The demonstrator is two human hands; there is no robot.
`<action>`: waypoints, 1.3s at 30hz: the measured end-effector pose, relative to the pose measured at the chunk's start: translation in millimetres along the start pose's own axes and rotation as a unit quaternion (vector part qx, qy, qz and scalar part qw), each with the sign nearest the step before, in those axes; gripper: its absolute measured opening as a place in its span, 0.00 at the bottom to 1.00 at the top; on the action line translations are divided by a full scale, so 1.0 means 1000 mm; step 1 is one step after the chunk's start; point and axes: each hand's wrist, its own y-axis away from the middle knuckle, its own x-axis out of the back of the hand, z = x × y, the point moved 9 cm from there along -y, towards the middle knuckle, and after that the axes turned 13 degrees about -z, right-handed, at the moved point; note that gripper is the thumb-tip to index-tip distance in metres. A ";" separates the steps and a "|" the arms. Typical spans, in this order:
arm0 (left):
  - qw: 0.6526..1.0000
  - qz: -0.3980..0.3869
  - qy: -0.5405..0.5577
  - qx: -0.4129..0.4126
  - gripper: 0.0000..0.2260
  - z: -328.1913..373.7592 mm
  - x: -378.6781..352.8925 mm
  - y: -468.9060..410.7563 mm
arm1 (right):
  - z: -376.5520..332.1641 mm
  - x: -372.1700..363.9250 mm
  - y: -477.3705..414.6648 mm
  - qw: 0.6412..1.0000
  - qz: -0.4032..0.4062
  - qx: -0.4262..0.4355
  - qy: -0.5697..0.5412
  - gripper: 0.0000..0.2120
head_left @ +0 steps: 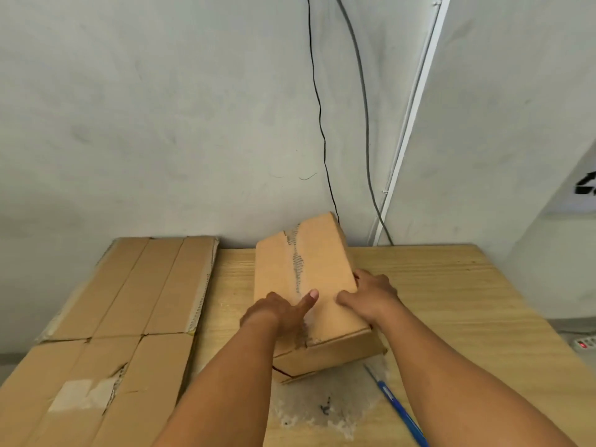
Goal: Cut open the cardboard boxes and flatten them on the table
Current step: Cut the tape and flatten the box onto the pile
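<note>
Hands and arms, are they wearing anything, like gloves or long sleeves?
No gloves. The left hand and right hand are bare, with no rings that show. The left forearm and right forearm are bare too: no sleeve, watch or bracelet reaches into the picture.

We saw a pale grey wall (161, 108) filling the upper frame, scuffed in places. A thin black cable (319, 101) ran down its upper middle, with a thicker grey cable (364, 91) just to the right. A white conduit (403, 140) slanted down right of both. Low at the right edge sat a white power strip (585, 343) (one red light glowing).
</note>
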 end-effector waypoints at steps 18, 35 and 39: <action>0.883 -0.110 0.435 -0.138 0.47 -0.004 0.008 0.016 | -0.099 -0.003 0.032 0.989 0.024 0.121 0.078 0.19; 0.929 0.053 0.318 -0.183 0.30 0.027 0.055 0.027 | -0.082 -0.029 0.023 0.975 -0.077 0.136 -0.160 0.38; 0.961 0.127 0.214 -0.119 0.36 0.004 0.058 0.030 | -0.087 -0.041 0.031 0.958 -0.104 0.154 -0.218 0.27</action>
